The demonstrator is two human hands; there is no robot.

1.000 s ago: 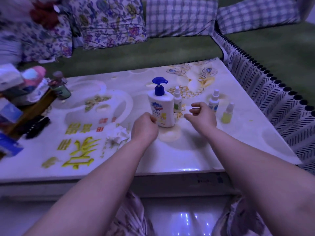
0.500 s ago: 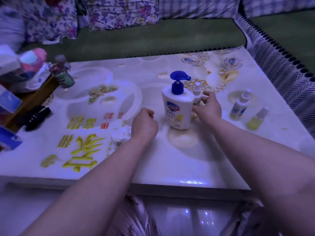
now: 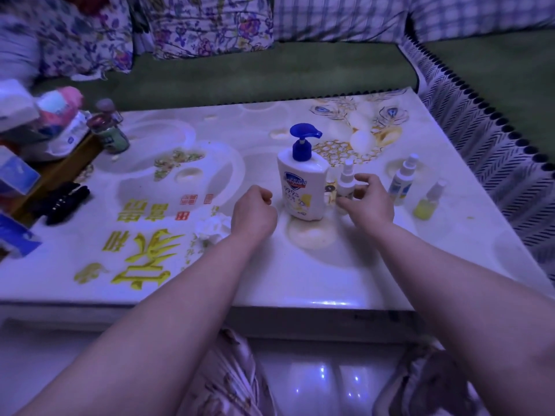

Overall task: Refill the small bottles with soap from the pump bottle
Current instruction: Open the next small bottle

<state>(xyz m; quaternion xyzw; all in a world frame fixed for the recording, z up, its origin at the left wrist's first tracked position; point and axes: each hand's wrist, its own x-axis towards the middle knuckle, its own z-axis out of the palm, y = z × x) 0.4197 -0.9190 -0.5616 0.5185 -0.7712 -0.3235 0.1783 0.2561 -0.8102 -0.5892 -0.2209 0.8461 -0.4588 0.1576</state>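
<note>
Right grip (image 3: 365, 199) is closing in, half-open, on the small white spray bottle (image 3: 346, 183) (left grip (image 3: 255, 211) fisted, empty); I'm expecting pickup.

I see a glossy, smooth table top (image 3: 345, 274); pump bottle (image 3: 301, 187) is shiny white plastic, blue plastic head; small bottles (image 3: 401, 183) right of it translucent plastic; sofa (image 3: 270, 70) behind it matt green cloth.

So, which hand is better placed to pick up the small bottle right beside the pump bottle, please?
The right hand: its open fingers flank that small bottle, while the left hand sits fisted left of the pump bottle.
</note>
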